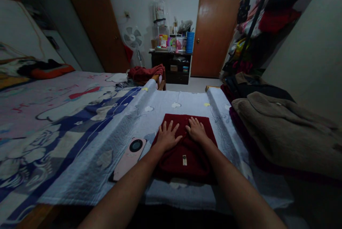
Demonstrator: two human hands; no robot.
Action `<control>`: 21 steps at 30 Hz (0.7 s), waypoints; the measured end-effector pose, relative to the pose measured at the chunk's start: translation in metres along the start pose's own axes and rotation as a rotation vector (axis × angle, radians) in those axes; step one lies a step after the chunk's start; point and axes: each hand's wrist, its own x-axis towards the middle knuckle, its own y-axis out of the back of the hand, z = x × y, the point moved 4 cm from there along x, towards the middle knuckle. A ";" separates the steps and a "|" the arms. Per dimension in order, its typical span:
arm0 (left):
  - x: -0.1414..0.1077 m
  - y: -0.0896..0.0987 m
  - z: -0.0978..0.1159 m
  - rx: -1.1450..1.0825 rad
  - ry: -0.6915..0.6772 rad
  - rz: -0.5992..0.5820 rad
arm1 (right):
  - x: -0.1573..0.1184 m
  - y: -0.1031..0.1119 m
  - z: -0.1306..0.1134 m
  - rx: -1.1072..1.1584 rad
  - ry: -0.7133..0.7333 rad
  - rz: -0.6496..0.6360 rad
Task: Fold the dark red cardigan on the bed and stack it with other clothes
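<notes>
A dark red garment (171, 166), folded into a neat rectangle, lies on the pale blue sheet (181, 97) in front of me. Near its small light label (184, 160) the collar edge curves toward me. My left hand (168, 136) rests flat on the upper left part of the garment, fingers spread. On the upper right part lies my right hand (197, 129), palm down with the fingers stretched out. Neither hand grips the cloth. A pink phone (128, 161) with a round dark camera ring sits left of the garment, close to my left forearm.
Folded clothes, a brown fleecy one (283, 129) on top, are stacked at the right. A patterned blanket (88, 125) covers the bed at the left. Beyond stand a fan (133, 38), a dark cabinet (171, 77) and a wooden door (217, 26).
</notes>
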 end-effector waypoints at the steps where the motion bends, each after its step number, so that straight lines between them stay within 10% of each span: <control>1: 0.000 0.001 0.000 -0.003 -0.003 0.001 | 0.002 0.001 0.000 -0.008 -0.005 0.000; 21: 0.001 0.001 -0.001 -0.046 0.033 -0.059 | 0.016 0.000 0.033 -0.111 -0.107 0.108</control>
